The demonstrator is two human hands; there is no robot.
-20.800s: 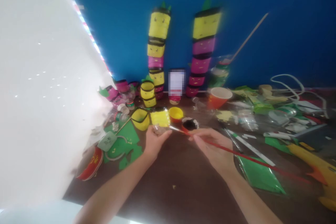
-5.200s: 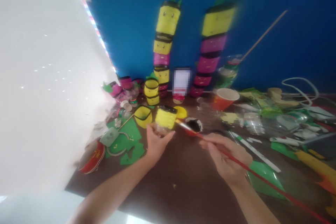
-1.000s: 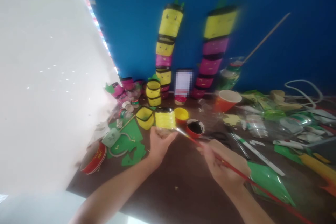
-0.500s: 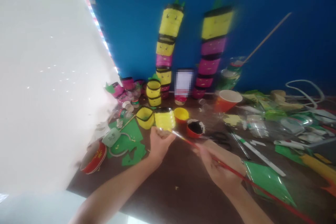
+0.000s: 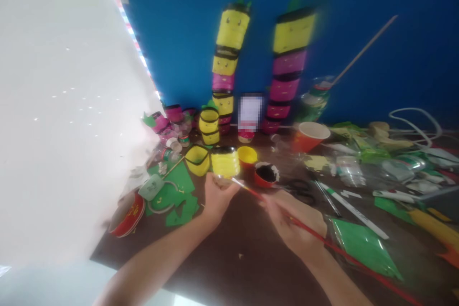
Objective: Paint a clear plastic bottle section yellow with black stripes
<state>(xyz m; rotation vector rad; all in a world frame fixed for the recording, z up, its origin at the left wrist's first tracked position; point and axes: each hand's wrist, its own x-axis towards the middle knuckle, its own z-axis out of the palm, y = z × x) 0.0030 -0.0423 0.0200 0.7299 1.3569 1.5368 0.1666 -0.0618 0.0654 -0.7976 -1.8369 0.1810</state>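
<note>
My left hand (image 5: pixel 217 197) is closed around the near end of a yellow-painted plastic bottle piece (image 5: pixel 225 162) with a black far rim. In my right hand (image 5: pixel 292 217) is a long red paintbrush (image 5: pixel 311 232), pinched near its front. The brush tip touches or almost touches the bottle piece's near end, by my left fingers. Just beyond stand a yellow paint cup (image 5: pixel 247 156) and a red cup of black paint (image 5: pixel 266 175). A yellow cup with black edging (image 5: pixel 198 160) sits left of the bottle piece.
Two tall stacks of painted cups, one mostly yellow (image 5: pixel 233 28) and one mostly pink (image 5: pixel 287 76), lean by the blue wall. Green sheets (image 5: pixel 177 181) and a red bowl (image 5: pixel 127 215) lie left. Scissors (image 5: pixel 303 190), a white marker (image 5: pixel 355 211) and a green packet (image 5: pixel 366 246) are right.
My right hand and the paintbrush have shifted slightly left, with the tip moving a little along the bottle piece's near end. My left hand keeps its hold.
</note>
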